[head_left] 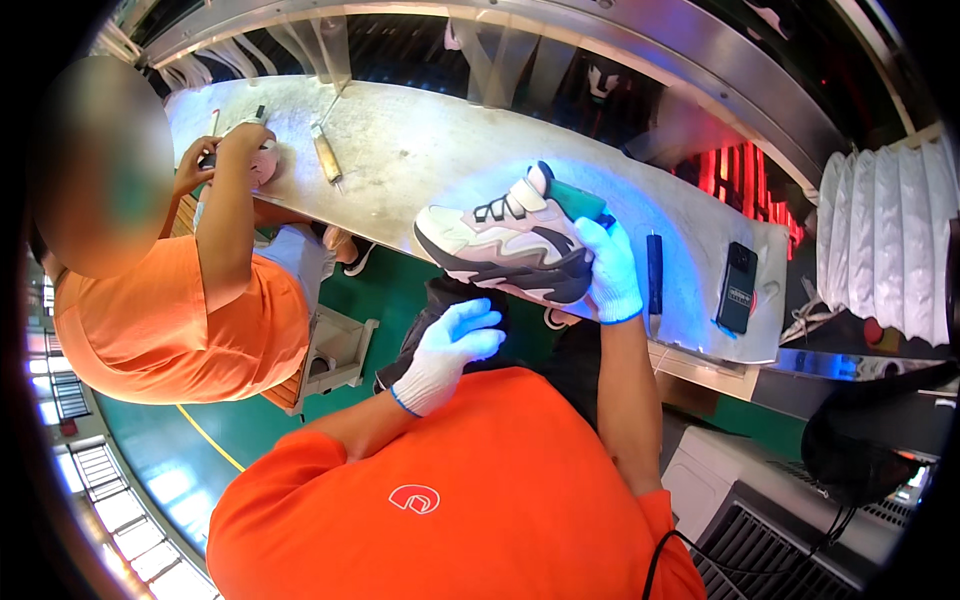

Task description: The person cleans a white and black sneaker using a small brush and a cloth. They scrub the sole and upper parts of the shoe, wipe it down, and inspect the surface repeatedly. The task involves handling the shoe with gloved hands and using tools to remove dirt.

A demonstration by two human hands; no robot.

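A white, grey and black sneaker [505, 245] with a green last inside is held on its side above the near edge of the workbench [420, 150]. My right hand [610, 270], in a white glove, grips its heel end. My left hand [450, 350], also in a white glove, hangs below and left of the shoe, fingers loosely curled, holding nothing that I can see.
A co-worker in an orange shirt [180, 310] sits at my left, hands on a small item at the bench. A wooden-handled tool [327, 155] lies on the bench. A dark pen-like tool [654, 273] and a black phone [738, 287] lie right of the shoe. White pleated ducting [885, 240] stands at right.
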